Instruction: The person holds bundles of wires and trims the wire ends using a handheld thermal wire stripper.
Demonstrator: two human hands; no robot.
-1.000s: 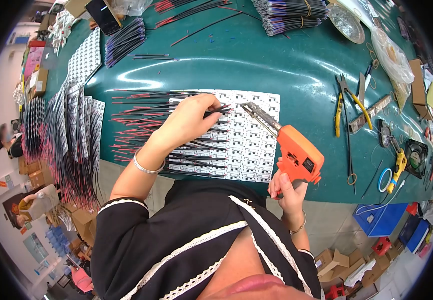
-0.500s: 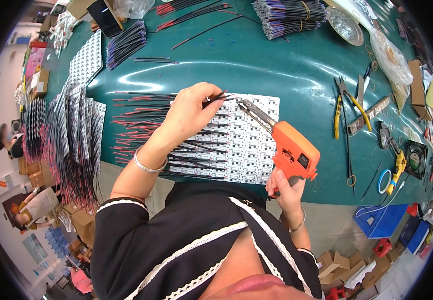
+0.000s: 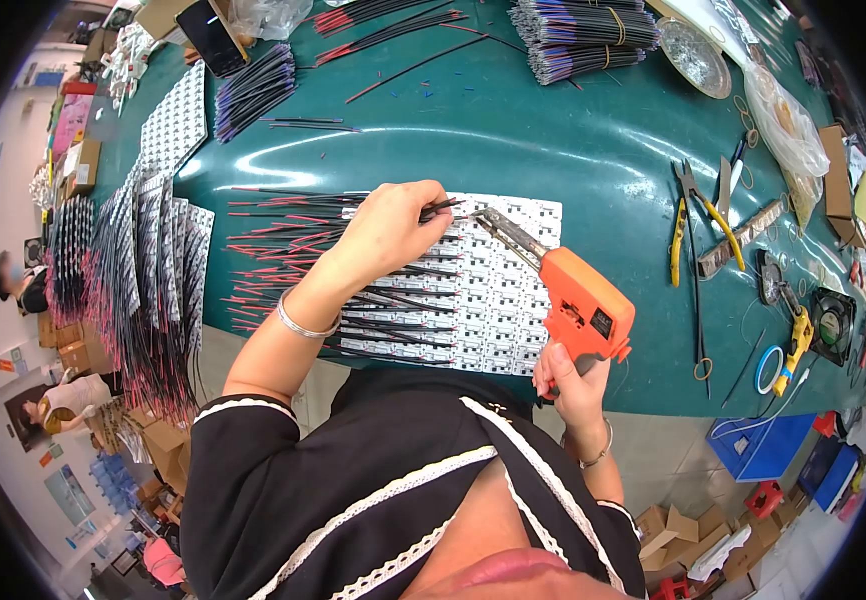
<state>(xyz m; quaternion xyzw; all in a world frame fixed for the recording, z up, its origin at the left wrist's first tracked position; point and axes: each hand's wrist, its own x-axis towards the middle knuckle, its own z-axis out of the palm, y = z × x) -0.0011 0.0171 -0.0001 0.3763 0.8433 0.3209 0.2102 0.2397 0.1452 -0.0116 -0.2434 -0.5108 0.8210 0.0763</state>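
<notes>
Many small white cells, each with dark marks on it, form the flat board [image 3: 528,265] that I see on the green table [image 3: 593,150], just in front of the person's body. It looks thin and rectangular, and its surface is matte. Across its left part lie rows of thin black wires [image 3: 398,298], smooth and flexible; their red ends spread beyond the board edge like bristles.

Over the upper part of the board I see the left hand [image 3: 388,228]. Its thumb and index finger are pinched almost closed, and they hold a dark wire [image 3: 440,206]. The right hand [image 3: 575,385] has its fingers wrapped around the handle of the orange soldering gun [image 3: 591,303], of hard plastic. Its long metal tip is near the held wire; whether they touch, I cannot tell.

On the left side, more wired boards [image 3: 158,255] hang over the table edge in overlapping layers. Farther up lies a bundle of purple-ended wires [image 3: 255,90]. To the right I find yellow-handled pliers [image 3: 698,200], a crumpled clear bag [image 3: 785,115] and a round, shiny metal dish [image 3: 695,57].
</notes>
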